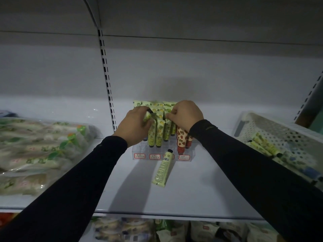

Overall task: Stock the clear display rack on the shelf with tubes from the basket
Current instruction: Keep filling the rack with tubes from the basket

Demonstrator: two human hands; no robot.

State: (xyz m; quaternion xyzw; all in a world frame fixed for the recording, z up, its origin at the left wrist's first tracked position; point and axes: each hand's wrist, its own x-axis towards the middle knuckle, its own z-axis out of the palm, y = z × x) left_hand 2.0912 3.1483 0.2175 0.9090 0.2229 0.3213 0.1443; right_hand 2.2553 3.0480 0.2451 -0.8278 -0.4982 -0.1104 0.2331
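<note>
One pale green plastic tube with a black cap (148, 116) is pinched, tilted cap-up, by the left hand (134, 125) above the clear acrylic display rack (163, 155), the curled-fingered right hand (186, 115) gripping upright tubes at three o'clock.

Yellow-green tubes (160, 131) printed with fruit are showing beside red strawberry-patterned tubes (181, 138). The rack's labels (154, 156) are showing red borders. The basket (272, 130) is showing white perforated walls; the sleeves (244, 154) are showing black.

Loose tube (162, 168) lies before rack (162, 155); basket (272, 130) right.
</note>
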